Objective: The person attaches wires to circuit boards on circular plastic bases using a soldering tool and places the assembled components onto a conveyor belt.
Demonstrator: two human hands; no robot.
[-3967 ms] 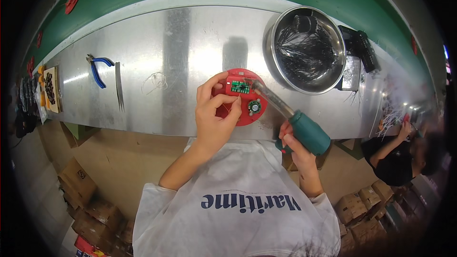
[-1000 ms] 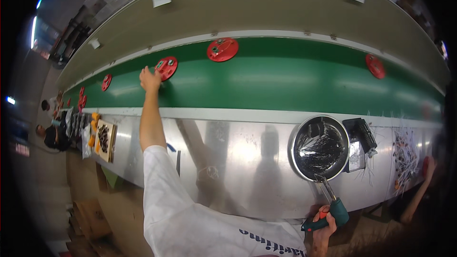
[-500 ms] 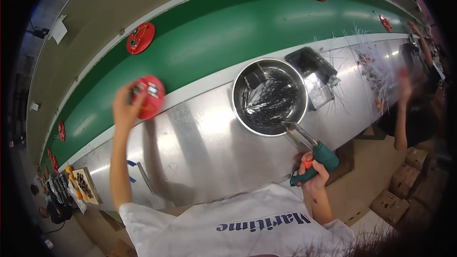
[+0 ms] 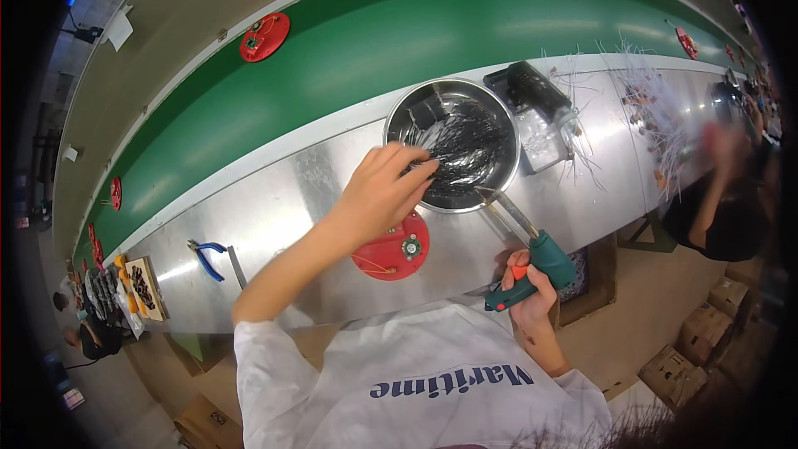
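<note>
Brown cardboard boxes [image 4: 706, 341] sit on the floor at the lower right; another brown box [image 4: 204, 426] at the lower left
</note>
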